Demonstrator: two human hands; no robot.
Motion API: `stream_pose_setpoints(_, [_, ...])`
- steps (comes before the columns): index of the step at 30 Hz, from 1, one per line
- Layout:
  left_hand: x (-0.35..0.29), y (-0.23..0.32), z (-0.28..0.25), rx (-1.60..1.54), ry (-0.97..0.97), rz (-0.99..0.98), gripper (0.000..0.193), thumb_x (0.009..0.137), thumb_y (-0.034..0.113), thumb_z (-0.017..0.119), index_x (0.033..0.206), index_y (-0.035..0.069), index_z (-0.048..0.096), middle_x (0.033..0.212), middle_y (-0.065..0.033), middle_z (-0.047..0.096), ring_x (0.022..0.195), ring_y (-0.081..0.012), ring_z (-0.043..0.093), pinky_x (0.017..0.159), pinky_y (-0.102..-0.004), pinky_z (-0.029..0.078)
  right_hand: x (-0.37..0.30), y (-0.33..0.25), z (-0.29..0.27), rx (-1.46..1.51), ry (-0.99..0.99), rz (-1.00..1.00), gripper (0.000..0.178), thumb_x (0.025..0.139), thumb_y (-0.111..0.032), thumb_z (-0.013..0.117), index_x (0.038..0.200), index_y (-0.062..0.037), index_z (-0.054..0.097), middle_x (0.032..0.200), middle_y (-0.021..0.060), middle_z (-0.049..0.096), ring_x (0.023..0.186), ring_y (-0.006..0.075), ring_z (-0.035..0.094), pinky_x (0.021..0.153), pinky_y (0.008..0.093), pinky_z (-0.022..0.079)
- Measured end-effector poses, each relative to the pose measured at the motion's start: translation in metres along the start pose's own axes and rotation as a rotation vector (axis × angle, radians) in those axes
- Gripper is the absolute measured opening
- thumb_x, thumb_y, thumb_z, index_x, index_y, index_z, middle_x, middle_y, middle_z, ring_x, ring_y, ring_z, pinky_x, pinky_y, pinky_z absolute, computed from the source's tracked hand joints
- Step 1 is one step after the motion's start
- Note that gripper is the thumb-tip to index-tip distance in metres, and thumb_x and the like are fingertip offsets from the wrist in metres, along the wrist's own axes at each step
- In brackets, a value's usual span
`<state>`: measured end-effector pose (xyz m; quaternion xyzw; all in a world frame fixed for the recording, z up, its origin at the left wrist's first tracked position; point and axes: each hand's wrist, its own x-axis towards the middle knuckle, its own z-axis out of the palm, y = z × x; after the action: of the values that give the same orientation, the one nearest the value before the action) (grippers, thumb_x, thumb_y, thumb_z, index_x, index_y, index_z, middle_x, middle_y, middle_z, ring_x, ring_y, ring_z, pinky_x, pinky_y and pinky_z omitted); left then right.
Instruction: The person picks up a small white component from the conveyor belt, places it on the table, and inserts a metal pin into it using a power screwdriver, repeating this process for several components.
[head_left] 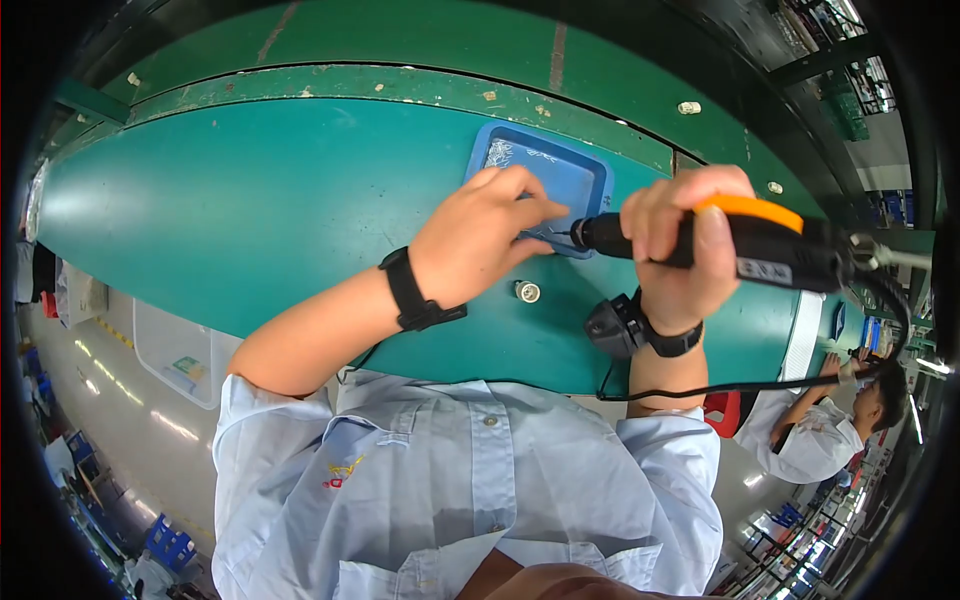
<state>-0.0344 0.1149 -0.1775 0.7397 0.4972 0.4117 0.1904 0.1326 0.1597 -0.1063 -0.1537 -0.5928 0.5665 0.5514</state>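
My right hand [672,252] grips a black and orange electric screwdriver [760,245], held level with its tip pointing left. My left hand [480,235] pinches something small at the screwdriver's tip; the item is too small to make out. Both hands hover over the near edge of a shallow blue tray [585,180] holding small screws. A small round silver part [526,291] lies on the green table [250,210] just below my left hand. Black bands wrap both wrists.
The screwdriver's black cable [740,385] loops down along the table's near edge. Another person [835,425] in a light shirt sits at the lower right. A white bin [175,350] stands on the floor at the left.
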Motion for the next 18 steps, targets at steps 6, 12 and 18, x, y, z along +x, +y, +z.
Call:
stream_pose_setpoints(6, [0.001,0.001,0.005,-0.037,-0.135,0.006,0.014,0.066,0.006,0.076,0.078,0.01,0.069,0.081,-0.0003,0.057,0.082,-0.0189,0.052,0.073,-0.0303,0.043,-0.01,-0.027,0.006,-0.02,-0.061,-0.051,0.028,0.088,-0.028,0.059,0.09,-0.0034,0.046,0.057,0.0025,0.048,0.047,0.0121,0.046,0.049,0.0282,0.04])
stream_pose_setpoints(12, [-0.005,-0.006,0.004,-0.412,-0.176,-0.089,0.012,0.063,0.011,0.079,0.069,0.011,0.068,0.074,-0.0001,0.055,0.079,-0.0175,0.052,0.071,-0.0293,0.042,-0.017,-0.04,0.009,0.08,-0.099,-0.062,0.031,0.087,-0.032,0.061,0.091,-0.0051,0.045,0.059,0.0016,0.049,0.05,0.0127,0.048,0.05,0.0293,0.041])
stream_pose_setpoints(18, [-0.013,0.003,0.002,-0.65,-0.265,-0.189,0.018,0.06,0.01,0.082,0.072,0.01,0.068,0.077,0.0011,0.055,0.081,-0.016,0.053,0.072,-0.0275,0.042,-0.023,-0.056,0.014,0.122,-0.211,-0.092,0.033,0.086,-0.031,0.064,0.093,-0.0054,0.045,0.062,0.0021,0.05,0.051,0.0135,0.05,0.052,0.0304,0.042])
